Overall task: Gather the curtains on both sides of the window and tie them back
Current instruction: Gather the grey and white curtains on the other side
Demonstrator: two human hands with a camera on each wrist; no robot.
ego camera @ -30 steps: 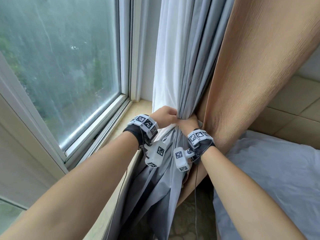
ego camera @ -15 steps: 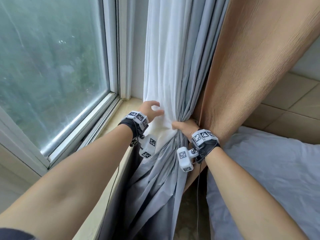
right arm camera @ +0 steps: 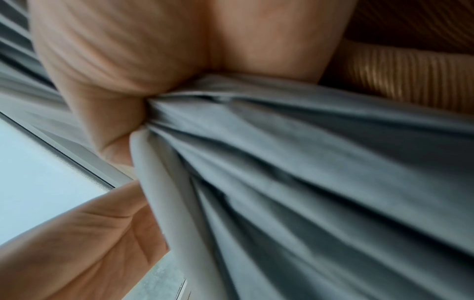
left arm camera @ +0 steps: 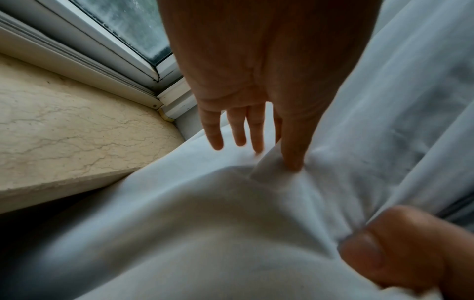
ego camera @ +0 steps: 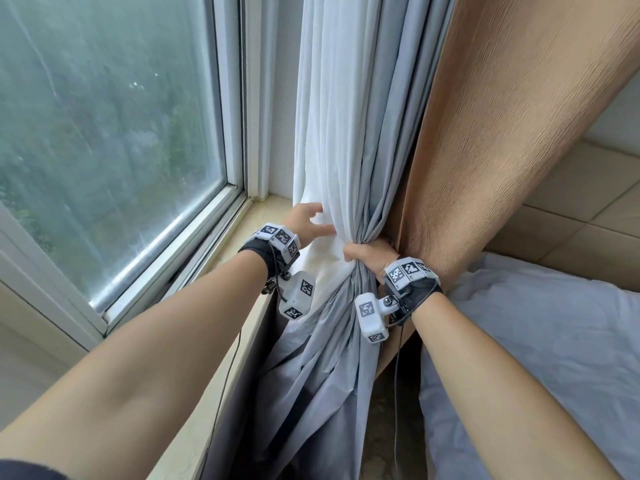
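Note:
A white sheer curtain, a grey curtain and a tan outer curtain hang at the window's right side. My right hand grips the sheer and grey layers bunched together at sill height; the grey folds fan out below the fist. To its left, my left hand lies on the loose sheer with fingers straight and spread. Its thumb presses a fold of the white fabric. The tan curtain hangs outside the grip, behind my right wrist.
The marble sill and white window frame lie left of the curtains. A bed with a pale grey sheet fills the right. A thin cable hangs from my right wrist along the curtain's lower part.
My left hand let go of the bunch, moved left and up, and opened its fingers against the white sheer. My right hand kept its grip on the gathered curtain.

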